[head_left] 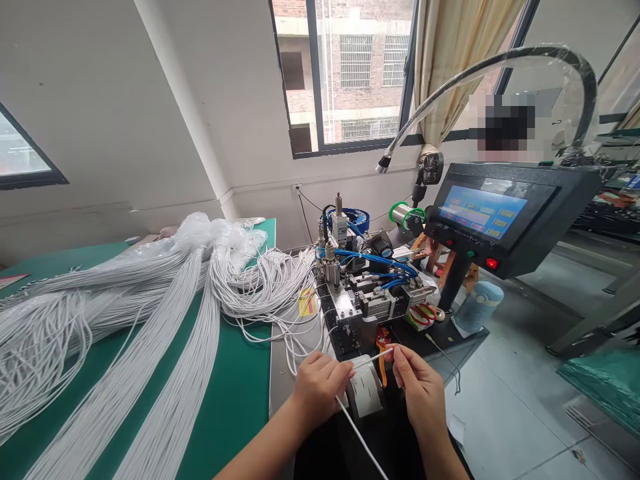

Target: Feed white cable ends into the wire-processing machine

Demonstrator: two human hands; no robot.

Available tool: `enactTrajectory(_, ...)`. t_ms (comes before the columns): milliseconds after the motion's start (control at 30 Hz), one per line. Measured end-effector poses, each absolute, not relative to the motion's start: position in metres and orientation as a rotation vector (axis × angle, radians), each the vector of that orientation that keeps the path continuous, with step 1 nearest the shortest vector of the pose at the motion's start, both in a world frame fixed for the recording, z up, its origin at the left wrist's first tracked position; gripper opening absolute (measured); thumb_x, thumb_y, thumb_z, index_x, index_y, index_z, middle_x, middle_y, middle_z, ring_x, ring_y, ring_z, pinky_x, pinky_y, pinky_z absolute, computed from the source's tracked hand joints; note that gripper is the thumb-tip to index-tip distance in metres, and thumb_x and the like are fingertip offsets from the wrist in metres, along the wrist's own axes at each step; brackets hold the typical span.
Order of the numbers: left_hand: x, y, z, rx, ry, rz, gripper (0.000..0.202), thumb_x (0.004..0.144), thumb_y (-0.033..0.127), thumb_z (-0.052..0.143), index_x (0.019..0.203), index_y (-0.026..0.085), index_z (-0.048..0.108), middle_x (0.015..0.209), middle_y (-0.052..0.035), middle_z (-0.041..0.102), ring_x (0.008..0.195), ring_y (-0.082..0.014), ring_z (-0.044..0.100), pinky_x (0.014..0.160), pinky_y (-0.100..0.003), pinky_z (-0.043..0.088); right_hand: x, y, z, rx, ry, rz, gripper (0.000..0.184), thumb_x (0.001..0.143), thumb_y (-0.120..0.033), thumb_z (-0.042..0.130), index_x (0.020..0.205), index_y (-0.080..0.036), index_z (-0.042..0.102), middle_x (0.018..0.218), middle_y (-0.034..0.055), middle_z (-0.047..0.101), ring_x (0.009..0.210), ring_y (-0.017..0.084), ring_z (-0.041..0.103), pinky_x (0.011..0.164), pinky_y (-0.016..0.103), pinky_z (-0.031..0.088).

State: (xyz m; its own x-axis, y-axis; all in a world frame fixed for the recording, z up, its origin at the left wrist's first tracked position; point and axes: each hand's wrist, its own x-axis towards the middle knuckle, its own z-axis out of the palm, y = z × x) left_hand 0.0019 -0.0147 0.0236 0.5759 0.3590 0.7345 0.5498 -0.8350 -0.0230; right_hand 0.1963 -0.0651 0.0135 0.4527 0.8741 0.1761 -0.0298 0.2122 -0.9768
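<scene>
A white cable point(371, 361) runs between my two hands, just in front of the bench machine point(370, 293). My left hand point(323, 383) is closed around it, and a length of the cable hangs from below that hand toward the bottom of the view. With thumb and fingertips, my right hand point(415, 380) pinches the cable's end; the tip itself is hidden by the fingers. Below the stretched part sits a pale, taped block point(367, 393). Orange-handled pliers point(383, 353) lie behind the cable, close to my right fingers.
Bundles of white cables point(170, 347) cover much of the green table point(245, 387) at left. A control screen point(483, 210) stands at right, under a bent lamp point(384, 163). A solder spool point(406, 215) and blue cup point(479, 305) are nearby. Another person sits behind the screen.
</scene>
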Motion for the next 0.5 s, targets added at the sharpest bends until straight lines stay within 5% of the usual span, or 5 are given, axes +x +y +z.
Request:
enactTrajectory(233, 0.002, -0.010, 0.022, -2.566, -0.945, -1.027, 0.029, 0.091, 0.014, 0.041, 0.113, 0.021, 0.059, 0.077, -0.0010, 0.065, 0.070, -0.0154, 0.057, 0.071, -0.032, 0.034, 0.202, -0.041, 0.004, -1.081, -0.876, 1.095, 0.042, 0.074, -0.053, 0.070, 0.087, -0.013, 0.069, 0.069, 0.0051, 0.060, 0.045, 0.010, 0.038, 0.041, 0.022, 0.028)
enactTrajectory(500, 0.003, -0.013, 0.018, -2.461, -1.179, -0.985, 0.040, 0.078, 0.011, 0.045, 0.113, 0.023, 0.060, 0.078, -0.0025, 0.062, 0.076, -0.0197, 0.055, 0.084, -0.041, 0.027, 0.200, -0.016, 0.002, -1.389, -1.311, 0.782, 0.031, 0.079, -0.047, 0.061, 0.081, -0.016, 0.066, 0.076, 0.0066, 0.066, 0.070, 0.022, 0.059, 0.065, 0.029, 0.044)
